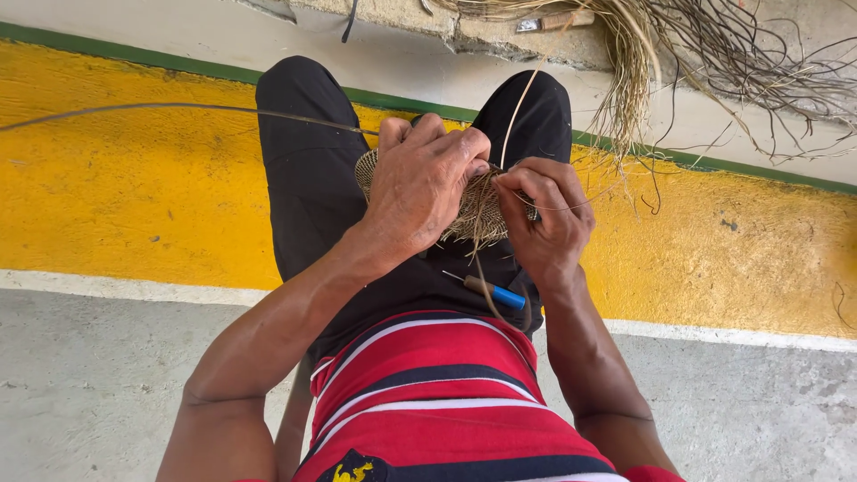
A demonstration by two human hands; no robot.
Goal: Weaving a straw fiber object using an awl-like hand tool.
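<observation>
Head view: your left hand (420,183) is clamping the woven disc (473,210) on your lap; your right hand (544,214) is pinching a fibre strand (518,107), blue-handled awl (495,292) lying below.

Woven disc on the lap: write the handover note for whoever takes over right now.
Left hand: clamped over the woven disc, holding it on the lap.
Right hand: pinching a pale fibre strand at the disc's edge.
Blue-handled awl: lying on the lap, untouched.
Loose fibre bundle: on the ledge ahead.
Done: a small round woven centre.
Left: loose strand ends hang unwoven from the disc.
</observation>
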